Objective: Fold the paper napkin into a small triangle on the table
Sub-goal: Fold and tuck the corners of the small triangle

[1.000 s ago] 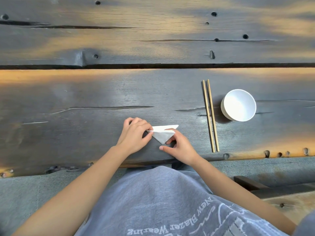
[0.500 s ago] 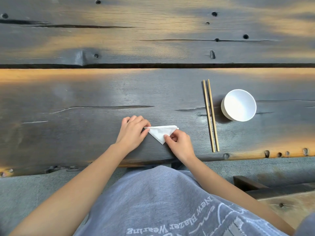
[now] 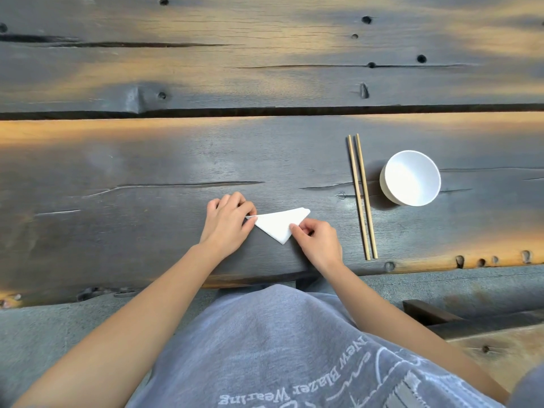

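Observation:
A white paper napkin (image 3: 279,224) lies on the dark wooden table (image 3: 147,172) near its front edge, folded into a small triangle whose point faces me. My left hand (image 3: 228,220) pinches the napkin's left corner between thumb and fingers. My right hand (image 3: 316,241) rests on the napkin's right edge, with thumb and forefinger pressed on the paper. The napkin lies flat between the two hands.
A pair of wooden chopsticks (image 3: 362,195) lies to the right of the napkin, pointing away from me. A white bowl (image 3: 410,178) stands right of the chopsticks. A gap (image 3: 265,111) between planks crosses the table farther back. A bench corner (image 3: 426,313) shows at lower right.
The napkin's raised flap has been pressed down flat into a triangle. My right hand slid from under the napkin onto its right edge; my left hand stayed at the left corner.

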